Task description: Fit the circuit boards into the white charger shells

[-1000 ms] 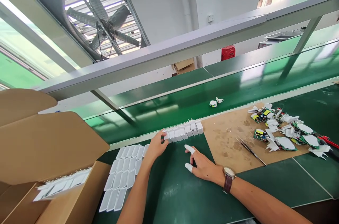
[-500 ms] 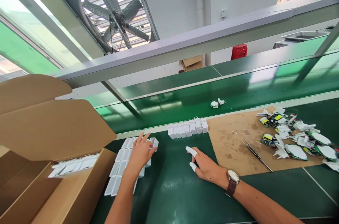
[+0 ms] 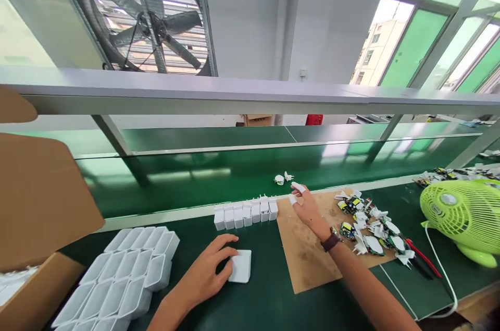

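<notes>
My left hand [image 3: 214,272] is closed on the left edge of a white plastic housing [image 3: 242,267], which is at the surface of the green bench. White finger covers sit on the thumb and index finger of my right hand [image 3: 307,208]. Those fingers are apart, with nothing seen between them, close to two small white parts [image 3: 279,180] on the green belt. Behind my left hand stands a row of white housings [image 3: 246,215] with pieces sticking out of their tops. Rows of open white housings [image 3: 128,268] lie to the left.
An open cardboard box [image 3: 50,284] stands at far left. Circuit boards with white parts [image 3: 373,227] are heaped on a brown cardboard sheet [image 3: 299,263]. Red-handled pliers [image 3: 424,258] and a green fan [image 3: 461,216] with a white cord are at right. A metal rail [image 3: 250,96] crosses above.
My left hand has moved right from the rows of open housings, bringing a white housing along. My right hand has reached forward toward the belt. The view has turned right and levelled.
</notes>
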A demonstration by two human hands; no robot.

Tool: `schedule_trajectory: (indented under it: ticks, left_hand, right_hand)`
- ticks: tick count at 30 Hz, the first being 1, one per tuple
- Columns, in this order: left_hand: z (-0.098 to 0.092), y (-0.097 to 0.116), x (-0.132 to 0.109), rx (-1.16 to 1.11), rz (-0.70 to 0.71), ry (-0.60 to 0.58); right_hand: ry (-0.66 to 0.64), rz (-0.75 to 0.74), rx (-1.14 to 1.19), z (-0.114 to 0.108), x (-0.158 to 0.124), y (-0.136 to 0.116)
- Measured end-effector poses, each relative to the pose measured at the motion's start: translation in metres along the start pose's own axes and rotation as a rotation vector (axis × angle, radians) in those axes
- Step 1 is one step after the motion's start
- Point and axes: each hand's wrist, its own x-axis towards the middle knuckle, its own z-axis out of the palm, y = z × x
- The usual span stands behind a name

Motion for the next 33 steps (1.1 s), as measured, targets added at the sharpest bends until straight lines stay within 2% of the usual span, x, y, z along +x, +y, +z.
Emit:
schedule_trajectory:
  ticks: [4,11,14,17,21,23,25,27,29,33]
  left_hand:
    - [0.002,-0.005,-0.007,-0.059,-0.022,0.034]
    - [0.003,0.001,-0.011,-0.148,-0.001,0.099]
    - [0.007,0.003,-0.012,-0.177,-0.014,0.089]
    - [0.011,0.005,-0.013,-0.205,-0.017,0.067]
    - [0.008,0.008,-0.014,-0.19,-0.023,0.036]
    - [0.007,0.008,-0.014,-0.157,-0.037,0.018]
    - [0.008,0.008,-0.014,-0.128,-0.035,0.003]
    - [0.011,0.007,-0.013,-0.122,-0.018,-0.005]
    - [0.016,0.005,-0.013,-0.127,-0.01,-0.009]
    - [0.028,0.002,-0.016,-0.152,-0.02,0.024]
  right_hand:
    - [-0.103,-0.001,-0.136,0.011,0.043,0.021]
    - [-0.305,0.003,-0.341,0.059,0.097,0.017]
    - [-0.295,0.022,-0.376,0.068,0.109,0.014]
    - [-0.218,0.043,-0.374,0.054,0.114,0.014]
    - [-0.169,0.051,-0.297,-0.001,0.095,0.023]
    - [-0.209,0.058,-0.236,-0.032,0.071,0.027]
    - [-0.277,0.068,-0.18,-0.052,0.041,0.03]
    - [-0.358,0.081,-0.137,-0.059,0.011,0.028]
    - [-0.441,0.089,-0.107,-0.053,-0.013,0.024]
    - [-0.546,0.074,-0.108,-0.033,-0.033,0.013]
